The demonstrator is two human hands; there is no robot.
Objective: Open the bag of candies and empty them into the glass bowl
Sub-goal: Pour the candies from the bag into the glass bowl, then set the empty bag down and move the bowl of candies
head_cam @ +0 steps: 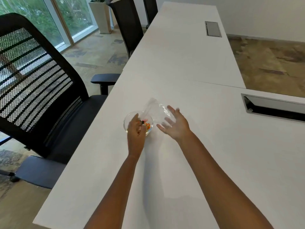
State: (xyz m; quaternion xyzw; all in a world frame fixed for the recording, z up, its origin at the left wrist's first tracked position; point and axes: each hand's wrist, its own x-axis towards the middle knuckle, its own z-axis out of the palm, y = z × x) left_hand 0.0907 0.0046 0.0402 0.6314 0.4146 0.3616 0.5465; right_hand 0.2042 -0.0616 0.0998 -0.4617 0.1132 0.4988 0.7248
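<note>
Now left grip (137, 128) pinches bag (155, 111) (right grip (175, 125) spread).

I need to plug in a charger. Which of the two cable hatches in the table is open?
The nearer hatch, at the right edge past the right hand: its lid is up over a dark slot. The far hatch lies shut.

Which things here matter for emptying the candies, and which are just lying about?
In the job:
glass bowl
candies
clear bag
left hand, pinching the bag over the bowl
right hand, open beside the bag

Lying about:
mesh chair
cable hatch
far cable hatch
planter
</note>
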